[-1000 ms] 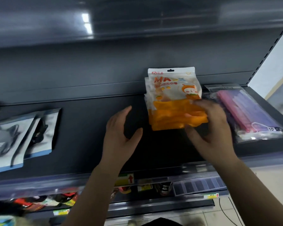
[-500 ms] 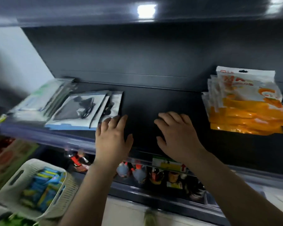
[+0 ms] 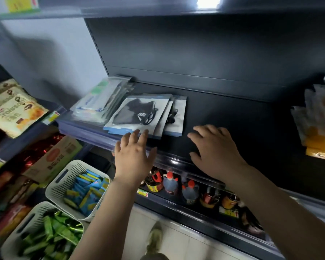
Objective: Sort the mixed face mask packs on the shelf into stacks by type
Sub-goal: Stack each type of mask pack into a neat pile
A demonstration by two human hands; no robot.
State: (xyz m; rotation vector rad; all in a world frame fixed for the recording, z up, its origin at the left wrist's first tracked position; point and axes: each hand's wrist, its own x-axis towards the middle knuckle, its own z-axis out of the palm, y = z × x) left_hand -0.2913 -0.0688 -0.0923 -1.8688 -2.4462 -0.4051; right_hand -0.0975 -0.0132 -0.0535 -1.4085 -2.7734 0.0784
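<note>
My left hand [image 3: 134,156] is spread open, fingertips at the near edge of the black mask packs [image 3: 139,113] on the shelf [image 3: 223,117]. My right hand [image 3: 214,147] lies open on bare shelf beside them. Orange packs [image 3: 319,136] sit well apart, far right.

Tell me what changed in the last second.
The right hand let go of the orange packs and moved left; the left hand reached to the black mask packs. Both hands are open and hold nothing. The stacks look unmoved on the shelf.
</note>
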